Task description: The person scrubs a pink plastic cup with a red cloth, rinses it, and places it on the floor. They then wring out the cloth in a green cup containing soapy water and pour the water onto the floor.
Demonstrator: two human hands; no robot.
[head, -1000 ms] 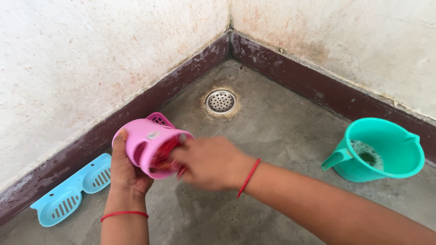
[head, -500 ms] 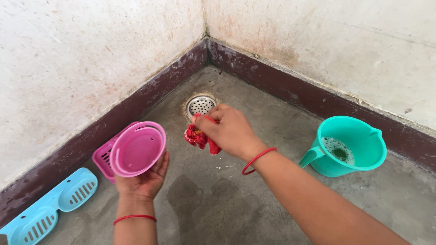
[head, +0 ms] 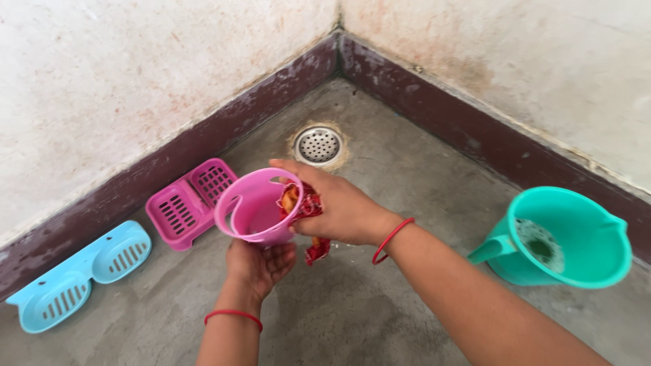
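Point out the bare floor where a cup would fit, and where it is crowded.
Free: the concrete floor between the teal plastic jug and the arms, and the strip from the round metal drain toward the jug. Crowded: the left wall, lined by the pink slotted soap tray and the blue double soap tray.

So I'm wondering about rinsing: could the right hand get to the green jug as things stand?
Probably yes: the right hand grips a red cloth at the pink cup, but bare floor lies between it and the green jug.
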